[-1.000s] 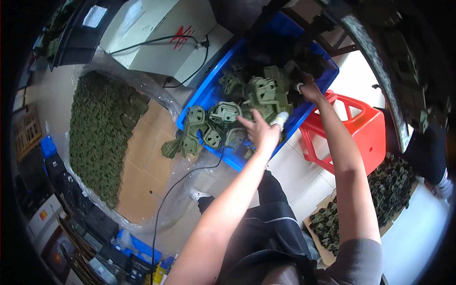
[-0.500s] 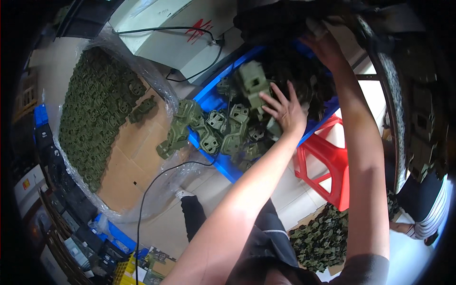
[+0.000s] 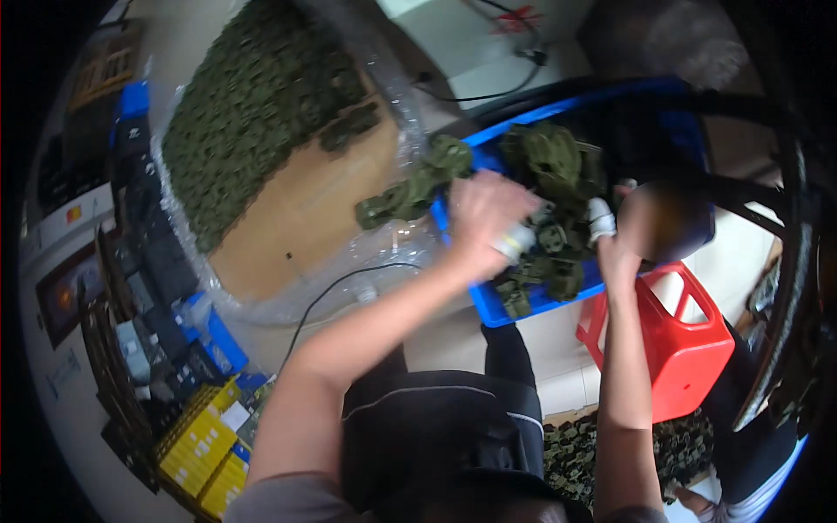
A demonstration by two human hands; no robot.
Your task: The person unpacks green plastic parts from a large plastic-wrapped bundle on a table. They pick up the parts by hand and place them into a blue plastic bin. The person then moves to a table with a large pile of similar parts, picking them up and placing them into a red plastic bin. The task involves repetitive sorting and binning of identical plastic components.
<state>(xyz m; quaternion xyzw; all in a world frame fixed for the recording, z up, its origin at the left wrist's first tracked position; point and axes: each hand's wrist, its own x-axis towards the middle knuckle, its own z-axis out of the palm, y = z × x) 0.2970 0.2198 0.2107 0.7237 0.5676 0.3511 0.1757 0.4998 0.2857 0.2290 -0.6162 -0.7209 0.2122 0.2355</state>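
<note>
My left hand is over the left edge of the blue bin, near the green plastic parts heaped across that edge. Motion smears its fingers; a pale wrap shows by the thumb. More green molded parts lie inside the bin, some overlapping. My right hand reaches over the bin's near right side, with white covers on its thumb and one fingertip. Those two digits stand apart, and nothing shows between them; the other fingers are hidden.
Left of the bin, rows of green parts cover much of a cardboard sheet edged with clear plastic. A black cable crosses the floor. A red stool stands right of the bin, and more parts lie behind it.
The view has shifted. My left hand has moved from above the bin's middle to its left edge, away from a pale green part. My right hand has come back from the far side.
</note>
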